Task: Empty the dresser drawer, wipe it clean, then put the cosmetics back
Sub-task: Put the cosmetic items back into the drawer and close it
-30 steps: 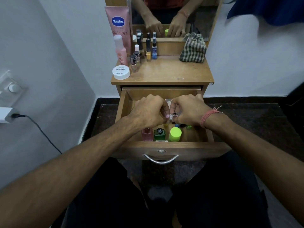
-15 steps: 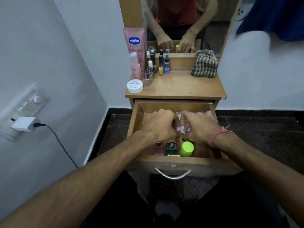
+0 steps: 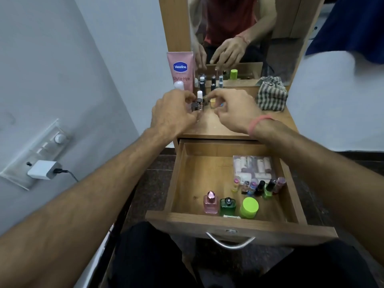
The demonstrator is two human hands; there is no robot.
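The wooden drawer [image 3: 176, 179] stands pulled out. Inside it are a pink perfume bottle [image 3: 211, 202], a green bottle [image 3: 228, 206], a lime-lidded jar [image 3: 249, 207], a row of small nail polish bottles [image 3: 258, 187] and a clear pack of white rolls [image 3: 252, 166]. Both hands are up over the dresser top [image 3: 209, 125]. My left hand [image 3: 172, 113] grips a small dark-capped polish bottle [image 3: 195, 106] among the bottles standing there. My right hand [image 3: 232, 109] has curled fingers in front of a yellow bottle [image 3: 212, 101]; whether it holds anything is hidden.
A pink Vaseline tube [image 3: 180, 67] and a crumpled checked cloth [image 3: 271, 95] sit on the dresser top below the mirror [image 3: 239, 28]. A white charger [image 3: 42, 169] with its cable is plugged into the left wall. The drawer's metal handle [image 3: 230, 243] is above my knees.
Both hands rose out of the drawer, carrying small bottles, and now sit over the dresser top. The back right of the drawer, hidden before, is uncovered.
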